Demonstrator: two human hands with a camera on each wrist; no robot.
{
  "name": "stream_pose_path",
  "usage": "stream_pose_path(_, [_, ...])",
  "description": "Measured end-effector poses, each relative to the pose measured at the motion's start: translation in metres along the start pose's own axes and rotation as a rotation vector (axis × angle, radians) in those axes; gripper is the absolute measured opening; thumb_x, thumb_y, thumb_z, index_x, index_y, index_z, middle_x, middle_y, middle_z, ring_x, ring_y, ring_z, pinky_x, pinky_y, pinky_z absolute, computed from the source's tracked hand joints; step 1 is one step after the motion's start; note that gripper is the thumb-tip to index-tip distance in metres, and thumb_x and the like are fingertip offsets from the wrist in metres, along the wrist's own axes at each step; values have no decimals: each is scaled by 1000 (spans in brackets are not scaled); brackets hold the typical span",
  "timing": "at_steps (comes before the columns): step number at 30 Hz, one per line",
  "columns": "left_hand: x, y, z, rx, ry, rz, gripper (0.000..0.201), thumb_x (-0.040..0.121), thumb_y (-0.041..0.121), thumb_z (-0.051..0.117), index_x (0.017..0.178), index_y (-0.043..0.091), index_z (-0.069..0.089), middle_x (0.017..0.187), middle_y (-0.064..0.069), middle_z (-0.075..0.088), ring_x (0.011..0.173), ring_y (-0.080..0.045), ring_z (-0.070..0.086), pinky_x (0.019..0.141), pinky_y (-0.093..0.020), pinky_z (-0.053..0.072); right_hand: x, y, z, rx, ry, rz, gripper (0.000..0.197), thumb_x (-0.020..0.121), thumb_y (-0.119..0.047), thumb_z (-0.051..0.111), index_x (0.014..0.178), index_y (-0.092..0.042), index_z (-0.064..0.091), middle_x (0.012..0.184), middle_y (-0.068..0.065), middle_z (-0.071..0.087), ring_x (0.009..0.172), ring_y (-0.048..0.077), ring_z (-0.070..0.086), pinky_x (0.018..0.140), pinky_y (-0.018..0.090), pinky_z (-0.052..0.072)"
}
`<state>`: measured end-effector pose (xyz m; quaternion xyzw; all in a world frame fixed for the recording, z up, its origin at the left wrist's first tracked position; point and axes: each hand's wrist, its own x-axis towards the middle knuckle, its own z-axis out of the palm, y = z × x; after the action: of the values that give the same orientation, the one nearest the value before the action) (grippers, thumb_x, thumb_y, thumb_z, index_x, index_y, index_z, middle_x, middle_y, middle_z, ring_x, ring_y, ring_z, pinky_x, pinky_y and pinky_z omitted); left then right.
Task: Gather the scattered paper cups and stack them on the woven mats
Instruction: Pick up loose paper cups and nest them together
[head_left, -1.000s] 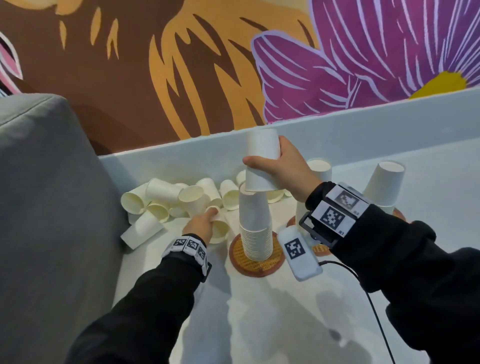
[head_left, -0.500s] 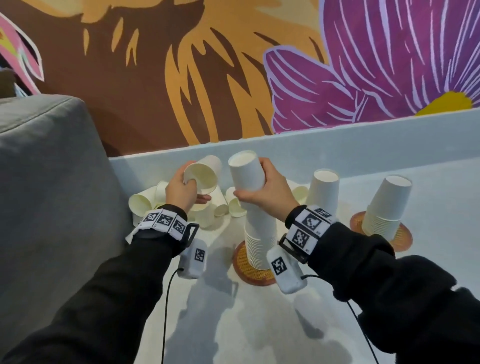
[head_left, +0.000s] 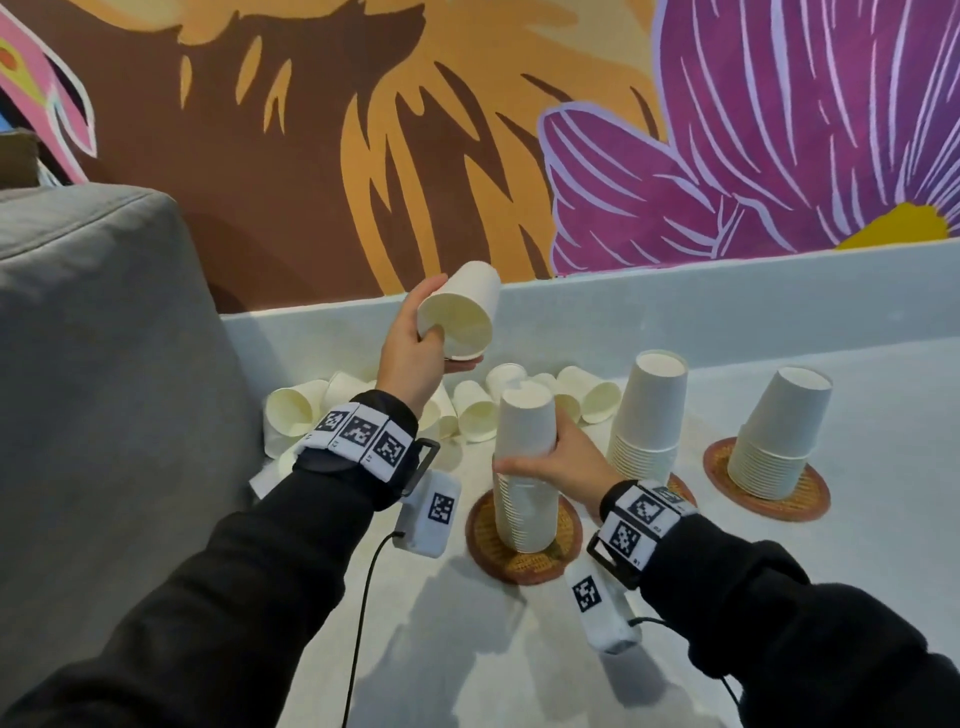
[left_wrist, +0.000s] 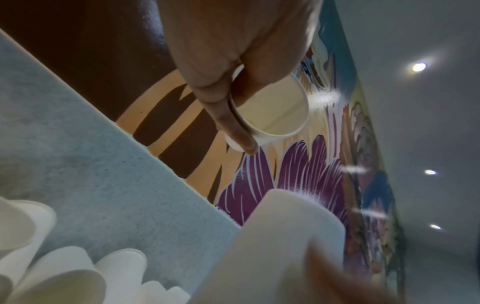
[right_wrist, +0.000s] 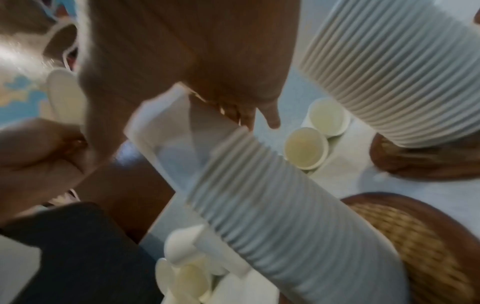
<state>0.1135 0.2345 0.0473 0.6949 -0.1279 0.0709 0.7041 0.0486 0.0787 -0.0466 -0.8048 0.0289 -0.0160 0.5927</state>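
Observation:
My left hand (head_left: 415, 343) holds a single white paper cup (head_left: 462, 312) in the air above the loose pile, mouth turned toward me; the left wrist view shows fingers pinching that cup's (left_wrist: 272, 109) rim. My right hand (head_left: 561, 457) grips the top cup of the tall upside-down stack (head_left: 524, 467) on the nearest woven mat (head_left: 524, 540). In the right wrist view the fingers (right_wrist: 182, 61) wrap the stack (right_wrist: 259, 195), which rises from the mat (right_wrist: 415, 236). Several loose cups (head_left: 478, 410) lie on their sides behind.
Two more upside-down stacks (head_left: 649, 410) (head_left: 779, 431) stand on mats to the right. A grey cushion (head_left: 104, 364) blocks the left side. A low pale wall (head_left: 675, 301) and mural close off the back. White sensor boxes with cables hang under both wrists.
My left hand has picked a cup from the pile and raised it up and to the right. My right hand has pushed its cup down onto the stack and slid lower.

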Motion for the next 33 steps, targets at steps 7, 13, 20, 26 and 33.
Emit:
stream_pose_path(7, [-7, 6, 22, 154, -209, 306, 60, 92, -6, 35, 131, 37, 49, 132, 5, 50, 118, -20, 53, 91, -38, 55, 13, -91, -28, 366, 149, -205, 68, 71, -64, 53, 118, -14, 59, 113, 5, 65, 102, 19, 62, 81, 26, 47])
stream_pose_path(13, [-2, 5, 6, 433, -401, 323, 73, 86, -16, 33, 127, 42, 47, 135, 11, 50, 111, 1, 52, 94, -12, 41, 27, -95, -27, 471, 333, -226, 86, 53, -35, 82, 126, -8, 47, 113, 14, 61, 101, 27, 63, 85, 42, 55])
stream_pose_path(20, [30, -70, -53, 1078, -218, -47, 32, 90, 8, 53, 120, 10, 61, 126, -8, 61, 117, -26, 54, 99, -27, 38, 6, -27, -2, 8, 74, -89, 68, 65, -18, 84, 120, -22, 44, 111, -2, 58, 103, 17, 57, 88, 34, 50])
stream_pose_path(26, [25, -134, -66, 1317, -413, -274, 38, 88, 25, 54, 124, 21, 46, 127, -15, 53, 112, -33, 52, 98, -40, 44, 5, -14, -3, 54, 31, -58, 67, 58, -31, 87, 111, -33, 45, 110, -7, 58, 106, 13, 57, 89, 34, 50])
stream_pose_path(33, [43, -56, -37, 321, 55, -240, 26, 98, 25, 46, 110, 7, 60, 106, -15, 62, 106, -38, 57, 82, -43, 51, 27, -74, -26, 141, 272, -345, 63, 73, -49, 72, 124, -20, 49, 120, -4, 59, 113, 9, 55, 98, 27, 43])
